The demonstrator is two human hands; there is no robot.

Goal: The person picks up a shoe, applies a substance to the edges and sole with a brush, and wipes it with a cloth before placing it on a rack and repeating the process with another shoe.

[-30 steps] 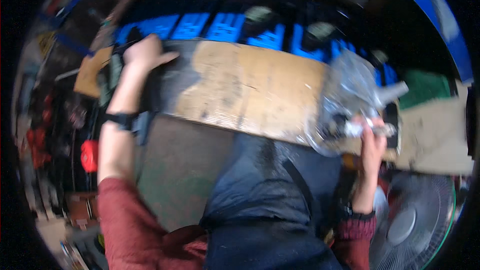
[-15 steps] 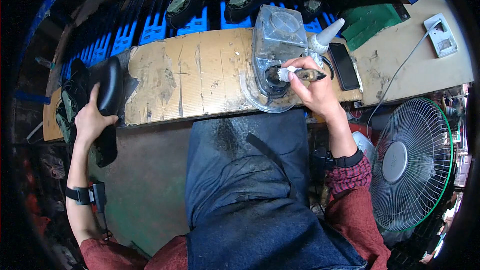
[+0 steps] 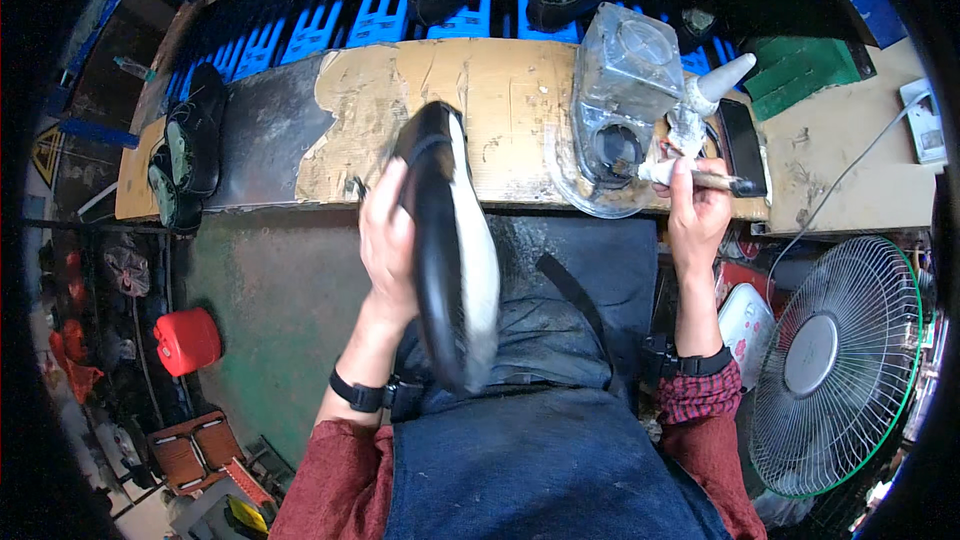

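My left hand (image 3: 385, 240) grips a black shoe (image 3: 445, 250) with a white sole, held over my lap with its sole facing right. My right hand (image 3: 697, 205) holds a glue-caked brush (image 3: 690, 176) at the mouth of a clear plastic glue container (image 3: 620, 100) that lies on the worn wooden bench (image 3: 500, 105). A pair of black shoes (image 3: 190, 155) rests at the bench's left end.
Blue racks (image 3: 400, 15) with more shoes line the bench's far side. A black phone (image 3: 741, 145) lies right of the container. A standing fan (image 3: 835, 365) is at my right, and a red container (image 3: 187, 340) sits on the green floor at left.
My left hand has picked a shoe from the bench's left end and brought it over my lap. My right hand stays at the glue container with the brush.
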